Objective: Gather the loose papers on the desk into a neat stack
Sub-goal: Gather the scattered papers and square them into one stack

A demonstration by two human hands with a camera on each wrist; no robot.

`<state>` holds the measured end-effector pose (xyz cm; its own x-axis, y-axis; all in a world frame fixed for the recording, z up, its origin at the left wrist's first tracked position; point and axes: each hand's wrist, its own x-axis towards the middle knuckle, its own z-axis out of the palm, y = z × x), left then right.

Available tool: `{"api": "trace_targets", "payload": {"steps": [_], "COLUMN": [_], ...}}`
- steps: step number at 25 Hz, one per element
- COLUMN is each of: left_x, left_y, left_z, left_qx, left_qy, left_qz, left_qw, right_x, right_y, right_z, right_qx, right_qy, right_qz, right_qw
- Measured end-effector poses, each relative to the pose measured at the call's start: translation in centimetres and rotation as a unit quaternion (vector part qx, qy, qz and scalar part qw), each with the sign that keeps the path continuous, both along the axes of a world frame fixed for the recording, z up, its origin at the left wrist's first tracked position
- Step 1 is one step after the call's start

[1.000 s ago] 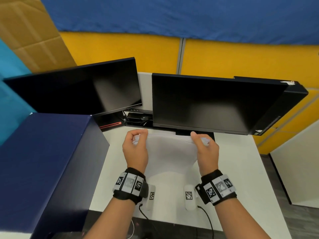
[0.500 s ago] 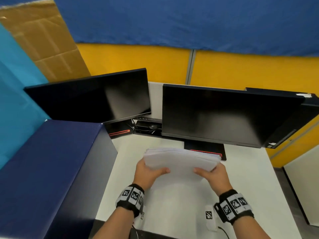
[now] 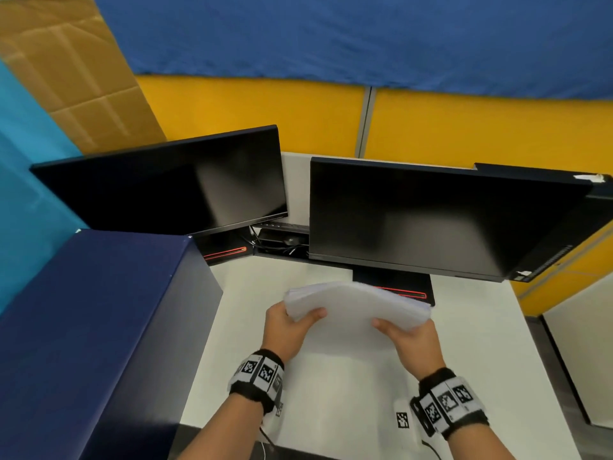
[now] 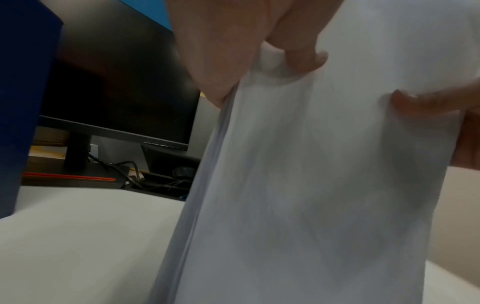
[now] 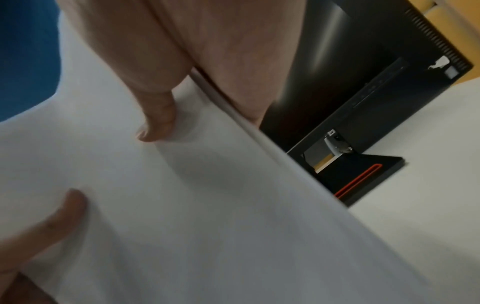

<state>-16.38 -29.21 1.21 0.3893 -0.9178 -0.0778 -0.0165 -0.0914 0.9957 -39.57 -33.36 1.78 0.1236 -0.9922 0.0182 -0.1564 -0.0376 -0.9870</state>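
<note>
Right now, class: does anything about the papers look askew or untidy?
Slightly. The papers, gripped by the left hand and right hand above the desk, bow upward, and their far edge looks a little fanned. Nothing spilled or damaged.

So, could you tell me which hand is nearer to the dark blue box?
Left. The left hand grips the paper stack's near side beside the box; the right hand grips its far side.
</note>
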Motion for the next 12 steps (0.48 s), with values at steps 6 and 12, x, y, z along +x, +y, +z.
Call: {"api": "trace_targets", "payload": {"steps": [6, 12], "left_x": [-0.4, -1.3], "left_y": [-0.4, -0.6], "left_z": [1.3, 3.2], "left_qx": [-0.012, -0.072], "left_qy": [0.002, -0.001], "left_qz": [0.013, 0.084], "left_qw": [1.000, 0.994], "right_x": [-0.3, -0.3], "right_y": [-0.3, 0.3], "right_z": [0.7, 1.7], "right_qx": [-0.005, -0.020], "right_qy": [-0.023, -0.079], "right_qz": [-0.020, -0.031], "right_qw": [1.000, 0.996]}}
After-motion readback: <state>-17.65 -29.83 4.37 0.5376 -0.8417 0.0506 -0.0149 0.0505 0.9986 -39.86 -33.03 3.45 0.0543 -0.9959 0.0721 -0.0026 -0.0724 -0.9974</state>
